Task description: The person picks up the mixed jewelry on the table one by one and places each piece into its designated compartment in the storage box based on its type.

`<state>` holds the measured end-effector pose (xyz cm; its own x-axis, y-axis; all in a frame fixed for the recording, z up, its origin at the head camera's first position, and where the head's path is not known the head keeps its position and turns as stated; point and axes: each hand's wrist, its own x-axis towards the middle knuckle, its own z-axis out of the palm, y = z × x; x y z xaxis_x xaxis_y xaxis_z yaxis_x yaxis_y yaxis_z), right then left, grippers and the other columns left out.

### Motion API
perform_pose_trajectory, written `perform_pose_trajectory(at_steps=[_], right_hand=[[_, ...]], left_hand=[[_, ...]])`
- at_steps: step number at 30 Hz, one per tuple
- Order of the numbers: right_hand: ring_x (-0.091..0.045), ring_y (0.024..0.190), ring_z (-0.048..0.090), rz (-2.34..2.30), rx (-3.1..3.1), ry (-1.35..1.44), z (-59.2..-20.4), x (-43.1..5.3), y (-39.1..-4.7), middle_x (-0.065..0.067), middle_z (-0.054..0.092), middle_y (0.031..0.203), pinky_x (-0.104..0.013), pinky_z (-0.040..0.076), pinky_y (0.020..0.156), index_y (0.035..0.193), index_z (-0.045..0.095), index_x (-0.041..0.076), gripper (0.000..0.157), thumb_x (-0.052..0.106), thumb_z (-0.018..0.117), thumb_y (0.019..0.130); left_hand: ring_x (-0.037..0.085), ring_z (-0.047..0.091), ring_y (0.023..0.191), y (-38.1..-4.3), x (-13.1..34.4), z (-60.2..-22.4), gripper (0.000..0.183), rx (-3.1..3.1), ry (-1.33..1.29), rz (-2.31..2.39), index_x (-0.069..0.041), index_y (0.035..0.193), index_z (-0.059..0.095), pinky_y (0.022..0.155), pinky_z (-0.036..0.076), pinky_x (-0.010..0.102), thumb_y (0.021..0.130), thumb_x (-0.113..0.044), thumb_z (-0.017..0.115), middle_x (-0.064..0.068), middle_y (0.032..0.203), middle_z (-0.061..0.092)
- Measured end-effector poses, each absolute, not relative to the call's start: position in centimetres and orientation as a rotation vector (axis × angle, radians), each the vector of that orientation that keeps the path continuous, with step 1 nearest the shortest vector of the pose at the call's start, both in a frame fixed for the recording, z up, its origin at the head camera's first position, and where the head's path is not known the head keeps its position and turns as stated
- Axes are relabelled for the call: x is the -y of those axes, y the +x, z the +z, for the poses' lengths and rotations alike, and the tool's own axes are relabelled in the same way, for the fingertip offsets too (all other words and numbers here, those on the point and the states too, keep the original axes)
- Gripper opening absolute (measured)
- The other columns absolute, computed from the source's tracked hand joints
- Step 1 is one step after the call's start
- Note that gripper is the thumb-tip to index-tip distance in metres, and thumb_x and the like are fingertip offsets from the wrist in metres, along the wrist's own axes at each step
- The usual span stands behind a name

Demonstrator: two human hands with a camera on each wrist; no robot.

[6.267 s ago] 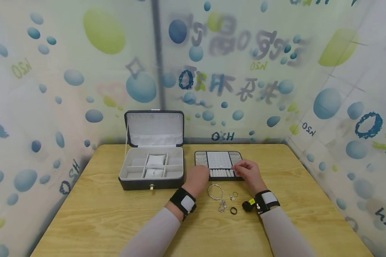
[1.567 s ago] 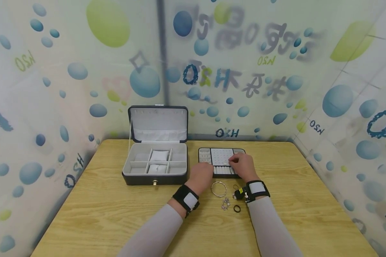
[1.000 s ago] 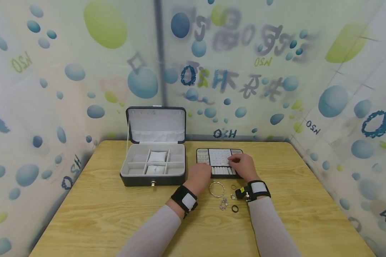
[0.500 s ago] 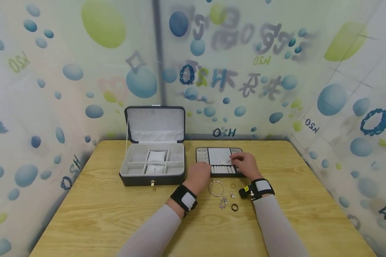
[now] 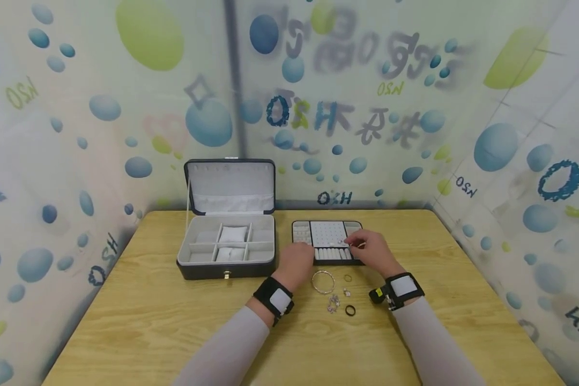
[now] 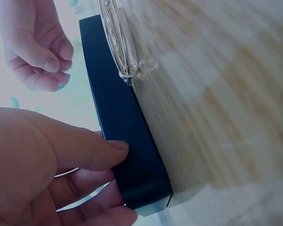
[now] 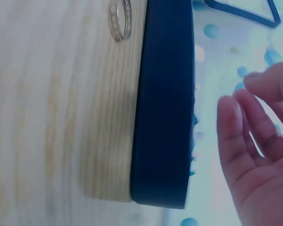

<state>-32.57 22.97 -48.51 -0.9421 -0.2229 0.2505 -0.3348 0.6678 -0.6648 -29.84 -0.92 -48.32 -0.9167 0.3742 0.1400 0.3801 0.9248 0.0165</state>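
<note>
A shallow dark-edged jewelry tray lies on the table, with a dotted white pad, ring slots and side compartments. My left hand grips its near left corner; in the left wrist view the thumb presses the dark side. My right hand hovers over the tray's right part, thumb and fingers apart in the right wrist view, with nothing visible between them. Small shiny specks, perhaps ear studs, sit along the pad's lower edge.
A dark jewelry box stands left of the tray, lid up, with small white cushions in its compartments. Before the tray lie a bangle, a small thin ring, small earrings, a silvery bracelet and a black ring.
My right hand has drawn back from the pad to the right and slightly toward me, uncovering small shiny specks at the pad's lower edge. The left hand keeps its grip on the tray.
</note>
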Motion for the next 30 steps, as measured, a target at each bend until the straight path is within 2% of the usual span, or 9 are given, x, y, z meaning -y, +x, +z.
perform_pose_trajectory(at_steps=[6, 12, 20, 30], right_hand=[[-0.013, 0.089, 0.067, 1.073, 2.866, 0.671, -48.0, -22.6, -31.6, -0.005, 0.077, 0.102, -0.033, 0.059, 0.082, 0.103, 0.080, 0.008, 0.013, 0.002, 0.077, 0.091], [-0.011, 0.083, 0.064, 1.036, 3.013, 0.840, -47.3, -22.1, -30.9, 0.001, 0.076, 0.092, -0.027, 0.056, 0.076, 0.098, 0.079, 0.011, 0.013, 0.000, 0.079, 0.090], [-0.008, 0.076, 0.062, 0.898, 3.143, 1.030, -46.8, -21.1, -30.0, 0.006, 0.072, 0.084, -0.026, 0.055, 0.071, 0.088, 0.077, 0.015, 0.018, -0.002, 0.078, 0.086], [-0.009, 0.068, 0.057, 0.762, 3.261, 0.953, -46.9, -20.1, -29.1, 0.009, 0.065, 0.075, -0.027, 0.050, 0.064, 0.080, 0.074, 0.018, 0.019, 0.001, 0.079, 0.086]], left_hand=[[0.019, 0.071, 0.078, -29.8, 1.0, -48.4, 0.007, 2.918, -0.589, -0.078, -0.011, 0.093, 0.078, 0.057, 0.058, 0.035, 0.097, -0.012, 0.073, 0.005, 0.089, 0.076], [0.018, 0.072, 0.077, -29.9, 1.1, -48.9, 0.009, 2.846, -0.604, -0.027, -0.013, 0.087, 0.078, 0.056, 0.058, 0.035, 0.095, -0.010, 0.074, 0.003, 0.084, 0.076], [0.019, 0.072, 0.077, -29.9, 1.1, -48.6, 0.009, 2.869, -0.611, -0.020, -0.013, 0.088, 0.078, 0.057, 0.058, 0.035, 0.096, -0.011, 0.074, 0.003, 0.085, 0.076], [0.018, 0.072, 0.077, -30.1, 1.1, -48.8, 0.008, 2.894, -0.603, -0.035, -0.013, 0.090, 0.079, 0.058, 0.059, 0.036, 0.096, -0.010, 0.074, 0.003, 0.086, 0.077]])
